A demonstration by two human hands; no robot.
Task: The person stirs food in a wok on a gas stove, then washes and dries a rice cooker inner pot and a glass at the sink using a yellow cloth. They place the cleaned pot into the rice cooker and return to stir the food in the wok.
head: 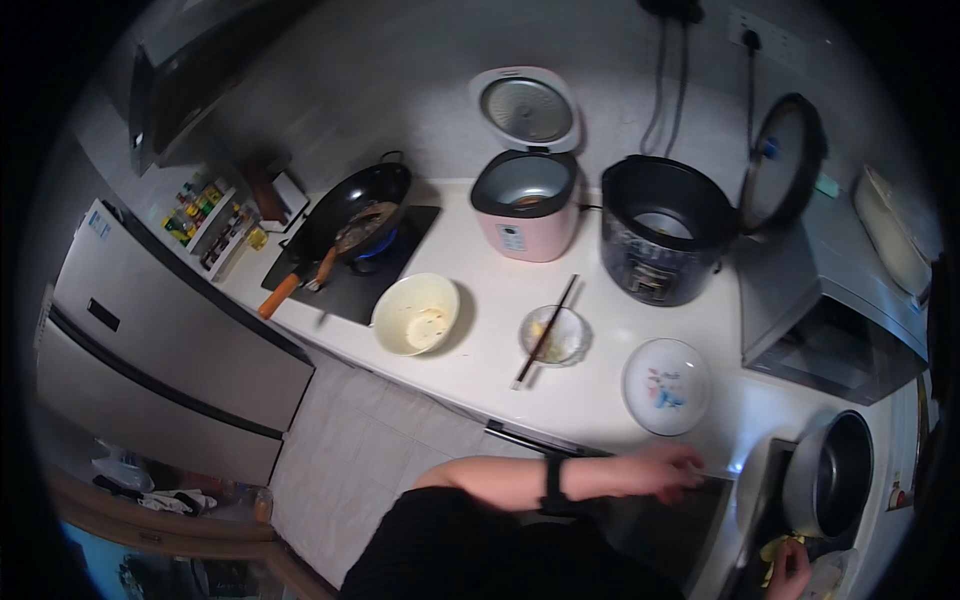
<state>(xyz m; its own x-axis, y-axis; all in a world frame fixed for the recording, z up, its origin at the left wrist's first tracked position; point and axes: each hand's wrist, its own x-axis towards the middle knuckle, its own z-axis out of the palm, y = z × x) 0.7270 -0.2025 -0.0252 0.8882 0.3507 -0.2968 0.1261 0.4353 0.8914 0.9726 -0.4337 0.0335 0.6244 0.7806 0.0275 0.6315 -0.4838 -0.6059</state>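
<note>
My left hand (664, 474), with a dark band on its wrist, reaches over a dark recess (664, 529) that looks like a sink. It is motion-blurred, so its grip is unclear. At the lower right, my right hand (790, 571) pinches a limp yellow-green piece (774, 553), perhaps a cloth or peel. Just above that hand, a grey cooking pot with a dark inside (832, 480) rests tilted on a dark surface. A white plate with a printed pattern (666, 386) lies on the counter beyond my left hand.
A wok (307, 232) sits over a lit blue flame (382, 246). Nearby are a cream bowl (401, 300), chopsticks (546, 330) across a glass bowl (574, 341), an open pink rice cooker (525, 234), an open black cooker (652, 266) and a microwave (840, 330).
</note>
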